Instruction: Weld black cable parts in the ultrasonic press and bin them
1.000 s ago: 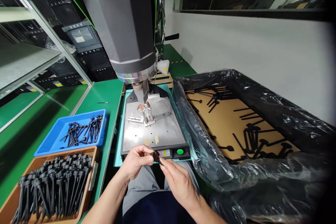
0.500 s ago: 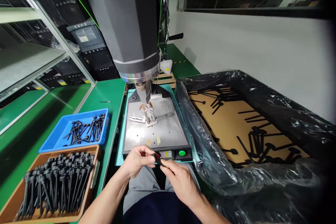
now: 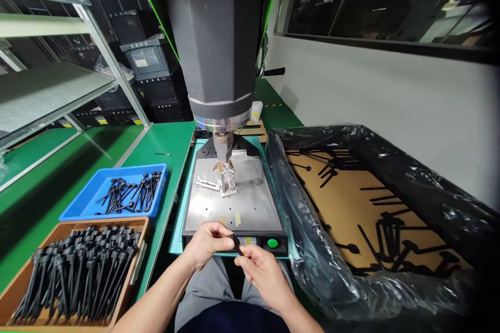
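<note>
Between both hands, in front of the machine's lower edge, is a small black plastic part (image 3: 236,242); it looks like a cable tie with a thick head, mostly hidden by my fingers. My left hand (image 3: 211,244) pinches its head end between thumb and fingers. From the other side, my right hand (image 3: 263,273) grips its lower end with closed fingertips. Beyond them lies the machine's metal plate (image 3: 219,216), which carries a small clear fixture (image 3: 229,179). The pointed tool head (image 3: 223,148) stands just above that fixture.
At left, a brown bin (image 3: 135,265) is packed with similar black ties, and a blue tray (image 3: 89,212) holds several more. On the right, a box lined with clear plastic (image 3: 312,270) has black ties scattered on cardboard. A green button (image 3: 272,243) sits on the machine's front.
The camera view has tilted slightly, so the scene sits lower and further right. Both hands remain together on the black part, with the right fingers shifted slightly along it.
</note>
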Action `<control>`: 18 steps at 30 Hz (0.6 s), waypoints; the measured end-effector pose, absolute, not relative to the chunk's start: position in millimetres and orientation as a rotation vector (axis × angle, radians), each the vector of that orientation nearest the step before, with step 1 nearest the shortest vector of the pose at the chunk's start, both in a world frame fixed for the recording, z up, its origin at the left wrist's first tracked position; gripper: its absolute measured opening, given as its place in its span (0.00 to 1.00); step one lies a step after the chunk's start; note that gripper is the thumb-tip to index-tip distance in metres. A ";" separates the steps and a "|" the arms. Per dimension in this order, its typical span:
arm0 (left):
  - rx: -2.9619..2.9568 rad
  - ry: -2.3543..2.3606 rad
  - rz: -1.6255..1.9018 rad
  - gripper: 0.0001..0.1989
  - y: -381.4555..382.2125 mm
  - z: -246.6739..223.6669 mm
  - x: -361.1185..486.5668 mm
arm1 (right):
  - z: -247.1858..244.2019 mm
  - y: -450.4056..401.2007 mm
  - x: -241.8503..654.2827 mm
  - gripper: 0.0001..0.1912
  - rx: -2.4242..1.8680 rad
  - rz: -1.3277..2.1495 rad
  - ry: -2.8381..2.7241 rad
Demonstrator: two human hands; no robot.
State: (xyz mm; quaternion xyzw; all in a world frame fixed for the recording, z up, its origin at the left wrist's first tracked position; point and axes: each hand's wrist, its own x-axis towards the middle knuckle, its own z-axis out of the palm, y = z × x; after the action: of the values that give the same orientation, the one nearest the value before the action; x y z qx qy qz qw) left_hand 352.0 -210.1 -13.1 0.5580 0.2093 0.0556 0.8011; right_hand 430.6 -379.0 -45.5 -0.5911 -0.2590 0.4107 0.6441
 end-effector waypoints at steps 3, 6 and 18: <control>1.395 0.420 0.245 0.12 -214.3 -12.1 354.6 | -48.7 -370.9 432.2 0.18 -1.289 0.938 -0.538; 1.809 0.382 0.481 0.09 -218.6 -14.2 353.9 | -52.9 -361.8 431.7 0.20 -1.242 0.926 -0.498; 1.908 0.367 0.706 0.12 -197.4 -34.2 362.0 | -63.4 -323.0 437.6 0.23 -1.150 0.944 -0.442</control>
State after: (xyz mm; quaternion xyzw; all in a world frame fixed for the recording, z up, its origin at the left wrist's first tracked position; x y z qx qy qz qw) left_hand 362.0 -197.4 -34.2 0.7930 0.1526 0.2932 0.5117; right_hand 437.6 -323.0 -63.4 -0.5191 -0.1994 0.4258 0.7137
